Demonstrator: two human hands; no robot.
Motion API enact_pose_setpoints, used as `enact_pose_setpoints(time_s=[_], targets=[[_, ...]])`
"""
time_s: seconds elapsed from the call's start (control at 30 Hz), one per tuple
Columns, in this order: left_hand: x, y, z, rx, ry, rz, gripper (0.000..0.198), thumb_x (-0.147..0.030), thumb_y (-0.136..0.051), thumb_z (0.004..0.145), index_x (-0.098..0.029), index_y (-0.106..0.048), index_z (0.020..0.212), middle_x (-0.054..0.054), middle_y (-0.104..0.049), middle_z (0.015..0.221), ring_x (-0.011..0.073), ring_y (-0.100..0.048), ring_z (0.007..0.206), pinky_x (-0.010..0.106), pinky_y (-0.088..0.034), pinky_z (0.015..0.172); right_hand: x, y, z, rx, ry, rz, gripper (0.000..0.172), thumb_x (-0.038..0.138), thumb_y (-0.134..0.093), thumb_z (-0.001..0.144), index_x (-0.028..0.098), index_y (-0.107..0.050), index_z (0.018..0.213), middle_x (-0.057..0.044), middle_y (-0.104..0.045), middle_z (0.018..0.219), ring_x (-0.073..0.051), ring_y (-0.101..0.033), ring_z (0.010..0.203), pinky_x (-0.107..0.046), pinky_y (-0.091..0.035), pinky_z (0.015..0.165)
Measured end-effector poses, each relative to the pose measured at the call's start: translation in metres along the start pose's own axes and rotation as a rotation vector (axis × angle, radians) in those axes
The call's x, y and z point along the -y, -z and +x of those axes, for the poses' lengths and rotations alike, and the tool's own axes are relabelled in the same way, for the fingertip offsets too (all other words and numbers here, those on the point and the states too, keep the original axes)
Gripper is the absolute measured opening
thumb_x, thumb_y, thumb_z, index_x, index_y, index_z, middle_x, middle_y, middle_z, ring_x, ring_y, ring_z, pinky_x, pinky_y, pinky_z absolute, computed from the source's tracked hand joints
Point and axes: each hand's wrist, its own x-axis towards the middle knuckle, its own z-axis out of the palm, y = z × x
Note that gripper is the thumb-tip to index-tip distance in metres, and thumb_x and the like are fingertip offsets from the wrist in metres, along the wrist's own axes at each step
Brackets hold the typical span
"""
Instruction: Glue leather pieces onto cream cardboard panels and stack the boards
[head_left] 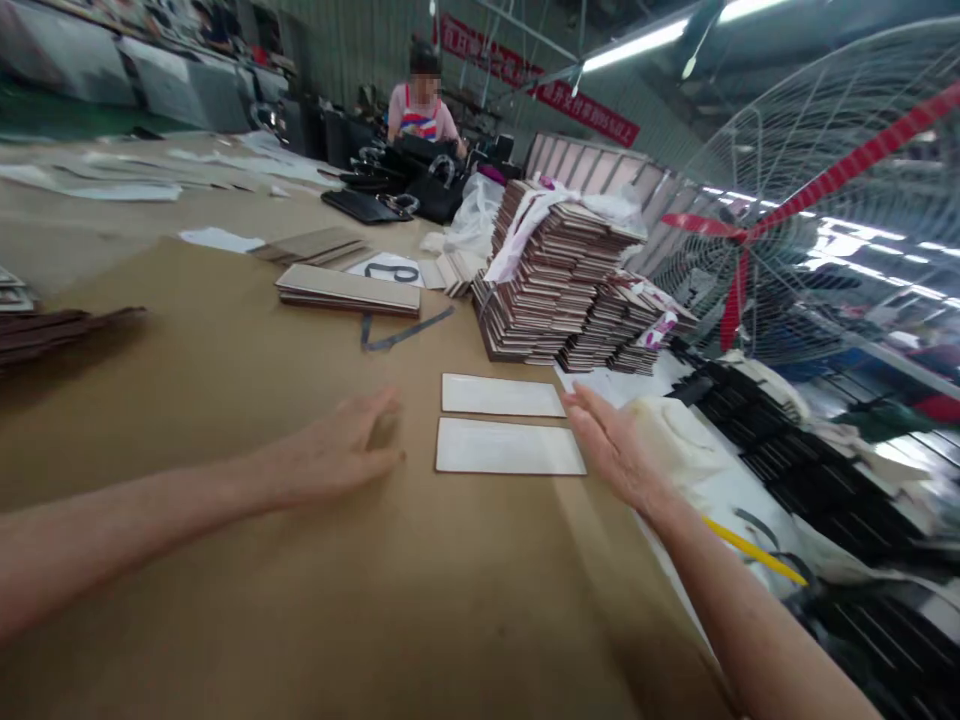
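Note:
Two white rectangular panels with thin brown edges lie flat on the tan work surface (pixel 315 620), one behind the other: the far panel (pixel 501 395) and the near panel (pixel 510 447). To their left, my left hand (pixel 341 445) hovers with thumb and fingers apart, holding nothing; motion blurs it a little. At their right ends is my right hand (pixel 611 440), its fingers stretched out and nothing in its grasp. The fingertips are close to the far panel's right edge; whether they touch it I cannot tell.
Behind the panels rises a tall stack of brown-edged boards (pixel 555 270). A smaller board pile (pixel 349 290) and a dark strip (pixel 409 330) lie left of it. A red-bladed caged fan (pixel 742 235) stands at right. Across the table a person (pixel 424 110) is among black bags (pixel 435 185).

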Motion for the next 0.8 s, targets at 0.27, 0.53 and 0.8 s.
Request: enact_pose_setpoints(time_s=[0.27,0.53,0.8], targets=[[-0.062,-0.056,-0.017,-0.005,-0.080,0.188,0.072,-0.034,-0.043,0.086,-0.016,-0.026,0.154,0.015,-0.041,0.155,0.0327,-0.036,0.144,0.057,-0.027,0.119,-0.027,-0.023,-0.069,0.149,-0.033,-0.375,0.059,0.039,-0.036,0.103,-0.001,-0.042,0.146,-0.025,-0.057,0.139,-0.034,-0.053,0.129,-0.047,-0.041,0.111],[-0.047,-0.044,-0.096,-0.017,-0.012,0.158,0.069,-0.032,-0.046,0.086,-0.020,-0.027,0.152,0.015,-0.047,0.149,0.0336,-0.045,0.136,0.055,-0.039,0.111,0.010,-0.027,-0.118,0.186,0.126,-0.352,0.061,0.044,-0.038,0.104,0.004,-0.041,0.149,-0.022,-0.058,0.141,-0.033,-0.055,0.130,-0.048,-0.045,0.110],[-0.021,-0.044,-0.246,-0.097,0.071,0.158,0.080,-0.025,-0.053,0.082,-0.016,-0.022,0.155,0.018,-0.038,0.157,0.0336,-0.035,0.144,0.055,-0.031,0.119,0.046,-0.065,-0.181,-0.003,0.685,-0.306,0.057,0.046,-0.042,0.101,0.014,-0.042,0.149,-0.017,-0.070,0.122,-0.032,-0.070,0.104,-0.047,-0.060,0.086]])
